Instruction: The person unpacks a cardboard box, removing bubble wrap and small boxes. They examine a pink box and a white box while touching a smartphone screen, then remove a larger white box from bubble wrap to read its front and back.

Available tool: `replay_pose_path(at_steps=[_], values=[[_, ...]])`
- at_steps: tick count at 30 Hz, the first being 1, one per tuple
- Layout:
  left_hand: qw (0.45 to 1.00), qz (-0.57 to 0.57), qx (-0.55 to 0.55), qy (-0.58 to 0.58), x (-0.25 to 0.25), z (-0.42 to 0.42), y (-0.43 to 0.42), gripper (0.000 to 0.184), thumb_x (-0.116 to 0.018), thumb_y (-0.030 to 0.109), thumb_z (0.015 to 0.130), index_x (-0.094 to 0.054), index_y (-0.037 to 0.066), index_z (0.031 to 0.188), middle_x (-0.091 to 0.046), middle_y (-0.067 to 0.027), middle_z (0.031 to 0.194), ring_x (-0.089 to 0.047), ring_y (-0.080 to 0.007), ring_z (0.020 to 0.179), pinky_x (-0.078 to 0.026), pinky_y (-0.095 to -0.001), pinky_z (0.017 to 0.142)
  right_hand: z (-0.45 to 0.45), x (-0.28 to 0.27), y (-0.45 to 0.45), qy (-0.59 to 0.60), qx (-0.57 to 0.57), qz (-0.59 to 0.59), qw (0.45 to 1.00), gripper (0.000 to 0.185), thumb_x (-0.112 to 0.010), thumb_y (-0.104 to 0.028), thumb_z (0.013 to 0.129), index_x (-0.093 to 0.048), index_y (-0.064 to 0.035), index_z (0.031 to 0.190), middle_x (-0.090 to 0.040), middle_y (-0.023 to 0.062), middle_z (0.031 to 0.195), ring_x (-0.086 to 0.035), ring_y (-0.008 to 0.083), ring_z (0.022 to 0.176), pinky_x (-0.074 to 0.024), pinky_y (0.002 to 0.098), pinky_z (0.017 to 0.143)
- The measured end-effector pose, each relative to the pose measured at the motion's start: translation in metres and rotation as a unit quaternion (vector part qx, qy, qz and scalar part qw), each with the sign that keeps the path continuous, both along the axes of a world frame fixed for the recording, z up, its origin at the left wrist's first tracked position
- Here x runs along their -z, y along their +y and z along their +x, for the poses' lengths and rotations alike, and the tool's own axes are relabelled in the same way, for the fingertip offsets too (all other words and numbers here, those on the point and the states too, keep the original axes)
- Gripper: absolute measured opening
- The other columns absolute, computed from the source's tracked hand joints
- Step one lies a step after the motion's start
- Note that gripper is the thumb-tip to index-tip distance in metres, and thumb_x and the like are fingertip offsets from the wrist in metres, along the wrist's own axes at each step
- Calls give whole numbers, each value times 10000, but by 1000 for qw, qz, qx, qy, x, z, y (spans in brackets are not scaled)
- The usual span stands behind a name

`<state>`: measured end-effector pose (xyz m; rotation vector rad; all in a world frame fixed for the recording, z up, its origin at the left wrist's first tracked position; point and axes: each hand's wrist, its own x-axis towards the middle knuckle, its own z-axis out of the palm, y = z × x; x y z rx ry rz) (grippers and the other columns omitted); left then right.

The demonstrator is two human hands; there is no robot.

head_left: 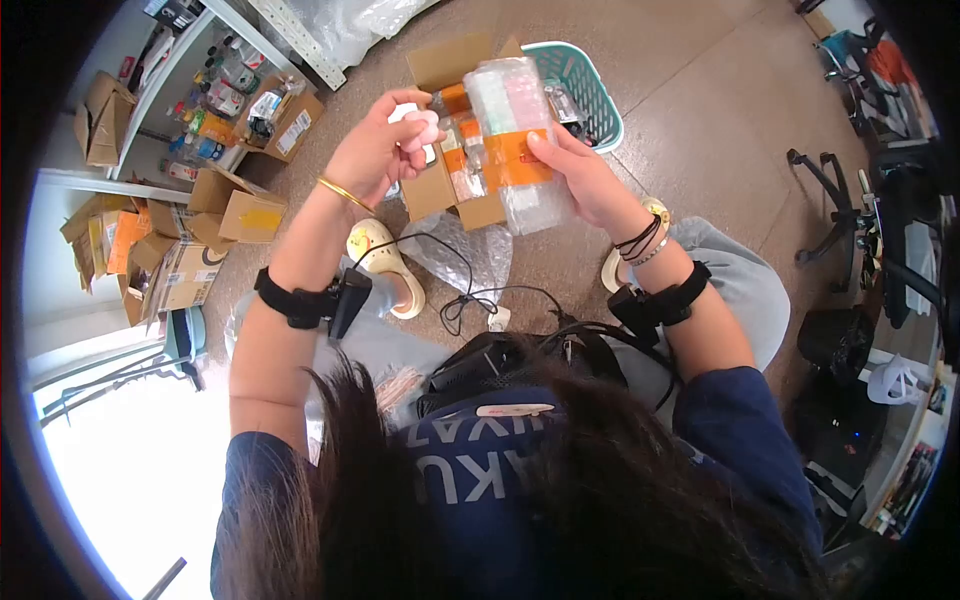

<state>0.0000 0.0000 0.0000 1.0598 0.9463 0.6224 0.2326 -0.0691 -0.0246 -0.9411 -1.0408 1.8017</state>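
My left hand (378, 145) is closed around a small, rounded white-and-pink thing (424, 128), whose kind I cannot make out. My right hand (590, 180) grips a bubble-wrapped package (507, 105) by its right side, thumb on top. An orange band (518, 157) crosses this package, with pale green and pink showing through the wrap. Below both hands stands an open cardboard box (430, 192) holding several wrapped items with orange bands. The package covers part of the box. Behind the package is a teal plastic basket (612, 112) with dark and clear things inside.
Clear plastic wrap (470, 255) and a black cable (440, 240) lie on the floor between my feet. At the left are shelves with bottles (225, 98) and several cardboard boxes (190, 270). A wheeled chair base (835, 205) stands at the right.
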Motion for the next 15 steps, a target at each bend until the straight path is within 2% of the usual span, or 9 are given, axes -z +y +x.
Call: replay_pose_path(at_steps=[2,3,6,8,9,11,12,13,15], values=[[1000,-9,10,-16,10,4,-5,200,-457,147,844,-475,41,1013,-569,-77,827,-492,-51,493,-391,-143,422,3,4,2,102,38,-43,993,413,-449,-267,888,-328,-30,1204,-489,68,1087,-502,134,999,-434,286,841],[1000,0,11,-14,3,9,-8,200,-457,147,844,-475,41,1013,-569,-77,827,-492,-51,493,-391,-143,422,3,-1,7,104,39,-34,993,413,-449,-267,888,-328,-30,1204,-489,68,1087,-502,134,999,-434,286,841],[998,-55,-14,-6,6,31,-32,217,-426,215,875,-486,41,990,-554,-58,770,-502,-60,505,-390,-159,397,-5,3,5,81,63,-3,995,360,-410,-271,905,-388,-27,1168,-496,56,1065,-498,114,978,-429,277,835],[988,-128,11,-89,7,37,-40,336,-452,346,865,-490,36,986,-553,-57,767,-502,-88,523,-406,-183,421,-11,2,3,70,53,-11,996,360,-394,-277,911,-388,-28,1171,-492,53,1070,-493,109,972,-420,267,835],[988,-128,10,-89,8,38,-41,336,-452,346,865,-490,36,986,-553,-57,767,-502,-88,523,-406,-183,421,-13,1,2,58,43,-16,997,362,-377,-283,916,-388,-29,1174,-487,51,1074,-488,105,966,-411,257,835],[998,-53,23,-31,10,39,-42,401,-458,397,858,-478,19,990,-552,-69,791,-534,-113,543,-440,-197,441,-15,-3,1,24,55,-17,998,403,-382,-290,911,-383,-9,1200,-494,71,1041,-491,117,941,-394,244,828],[998,-54,23,-31,13,39,-42,401,-458,397,858,-478,19,990,-552,-69,791,-534,-113,543,-440,-197,441,-14,-2,2,-192,71,86,975,448,-414,-298,891,-372,13,1210,-495,97,1022,-498,142,936,-398,255,820],[998,-55,19,-19,16,39,-42,412,-463,400,855,-469,11,991,-552,-83,806,-546,-124,551,-461,-209,463,-13,-1,2,-396,83,183,896,496,-446,-307,871,-362,36,1220,-496,123,1003,-505,167,931,-403,265,812],[998,-56,15,-8,16,41,-43,423,-467,403,851,-460,4,991,-553,-96,820,-559,-136,560,-482,-221,484,-17,-3,-3,-409,101,226,878,545,-477,-315,845,-350,58,1222,-489,155,994,-512,197,915,-412,283,795]])
